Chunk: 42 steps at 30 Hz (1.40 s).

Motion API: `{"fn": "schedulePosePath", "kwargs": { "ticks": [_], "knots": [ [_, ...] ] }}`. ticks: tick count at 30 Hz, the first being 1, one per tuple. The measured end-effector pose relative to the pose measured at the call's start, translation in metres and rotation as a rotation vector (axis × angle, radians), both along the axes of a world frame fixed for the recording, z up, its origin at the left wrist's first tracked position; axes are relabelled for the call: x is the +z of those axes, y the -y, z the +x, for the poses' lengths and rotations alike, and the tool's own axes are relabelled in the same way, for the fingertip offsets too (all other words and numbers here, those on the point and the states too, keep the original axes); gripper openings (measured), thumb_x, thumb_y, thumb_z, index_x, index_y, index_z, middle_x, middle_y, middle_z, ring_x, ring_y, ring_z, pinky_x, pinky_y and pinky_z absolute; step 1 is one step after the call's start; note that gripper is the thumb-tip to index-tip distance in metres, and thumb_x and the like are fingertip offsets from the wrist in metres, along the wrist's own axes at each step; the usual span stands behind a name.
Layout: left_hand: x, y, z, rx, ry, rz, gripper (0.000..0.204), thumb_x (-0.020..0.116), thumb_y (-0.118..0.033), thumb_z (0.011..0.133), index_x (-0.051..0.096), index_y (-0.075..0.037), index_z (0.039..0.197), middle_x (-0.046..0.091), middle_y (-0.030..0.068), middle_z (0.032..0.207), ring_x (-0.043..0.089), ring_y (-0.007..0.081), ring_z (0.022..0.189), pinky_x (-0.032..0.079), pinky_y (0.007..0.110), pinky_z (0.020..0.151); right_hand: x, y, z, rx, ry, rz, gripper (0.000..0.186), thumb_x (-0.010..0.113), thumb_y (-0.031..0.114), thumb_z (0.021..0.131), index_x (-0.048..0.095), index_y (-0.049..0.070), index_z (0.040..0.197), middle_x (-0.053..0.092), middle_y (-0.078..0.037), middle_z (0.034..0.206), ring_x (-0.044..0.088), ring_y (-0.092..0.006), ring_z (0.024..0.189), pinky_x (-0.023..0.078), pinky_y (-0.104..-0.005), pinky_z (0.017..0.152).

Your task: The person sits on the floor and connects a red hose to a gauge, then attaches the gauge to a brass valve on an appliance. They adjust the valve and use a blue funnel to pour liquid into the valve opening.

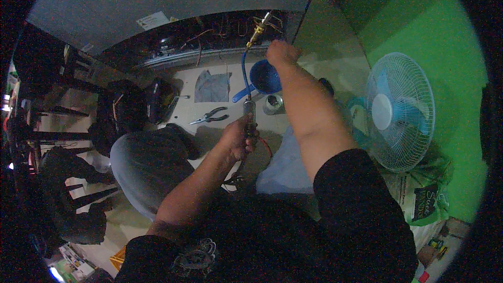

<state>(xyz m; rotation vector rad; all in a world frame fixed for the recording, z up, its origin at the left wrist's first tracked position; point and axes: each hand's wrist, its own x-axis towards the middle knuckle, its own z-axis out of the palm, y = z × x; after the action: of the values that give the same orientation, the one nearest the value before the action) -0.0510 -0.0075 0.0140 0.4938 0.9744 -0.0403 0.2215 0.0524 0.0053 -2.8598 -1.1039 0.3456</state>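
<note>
On the floor in front of the person, seen from the head camera, a blue hose is curving up from a metal tool handle to a brass fitting near the open underside of a grey appliance. The left hand is gripping the handle, its fingers wrapped tight around it, holding it upright over the pale floor. The right hand is reaching further out, beside the brass fitting at the hose's upper end; its fingers are curled together, but I cannot tell whether they are clamping anything. Just behind the hose a blue scoop is lying on the floor, with a small metal can near it. A pair of pliers is lying to the left of the handle, and a grey rag is lying beyond them. A pale blue standing fan is standing at the right against the green wall.
</note>
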Motion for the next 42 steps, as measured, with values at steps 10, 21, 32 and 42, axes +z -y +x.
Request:
{"fn": "schedulePosePath", "kwargs": {
  "ticks": [10,21,32,42],
  "knots": [
    [-0.009,0.004,0.006,0.011,-0.009,0.03,0.02,0.038,-0.026,0.101,0.047,-0.008,0.096,0.049,0.0051,0.065,0.043,0.0133,0.042,0.034,0.026,0.033,-0.037,-0.02,-0.022,0.435,-0.221,-0.081,0.031,0.055,0.016,0.08,0.071,0.001,0.103,0.065,-0.022,0.115,0.063,-0.0366,0.106,0.049,-0.0466,0.092],
    [-0.012,0.001,0.004,0.021,0.064,-0.031,0.022,0.038,-0.028,0.1,0.046,-0.01,0.091,0.05,0.0041,0.064,0.043,0.0124,0.041,0.033,0.026,0.033,-0.029,-0.018,-0.022,0.724,-0.05,-0.269,0.033,0.052,0.014,0.082,0.067,-0.003,0.107,0.062,-0.023,0.12,0.062,-0.0381,0.109,0.048,-0.0468,0.094],
    [-0.016,0.004,0.008,0.015,0.028,-0.015,0.013,0.041,-0.019,0.095,0.047,-0.007,0.094,0.052,0.0075,0.068,0.042,0.0138,0.042,0.034,0.028,0.034,-0.008,-0.003,-0.024,0.285,-0.158,-0.005,0.031,0.059,0.019,0.081,0.068,0.001,0.105,0.064,-0.021,0.118,0.061,-0.0384,0.11,0.049,-0.0481,0.093],
    [-0.008,0.006,0.007,0.084,0.007,-0.044,0.012,0.045,-0.018,0.094,0.048,-0.006,0.097,0.048,0.0036,0.066,0.04,0.0143,0.041,0.036,0.028,0.037,0.009,0.009,-0.002,-0.043,-0.026,0.052,0.022,0.056,0.018,0.088,0.073,0.012,0.102,0.07,-0.012,0.109,0.065,-0.0309,0.107,0.05,-0.0507,0.089]
  ]
}}
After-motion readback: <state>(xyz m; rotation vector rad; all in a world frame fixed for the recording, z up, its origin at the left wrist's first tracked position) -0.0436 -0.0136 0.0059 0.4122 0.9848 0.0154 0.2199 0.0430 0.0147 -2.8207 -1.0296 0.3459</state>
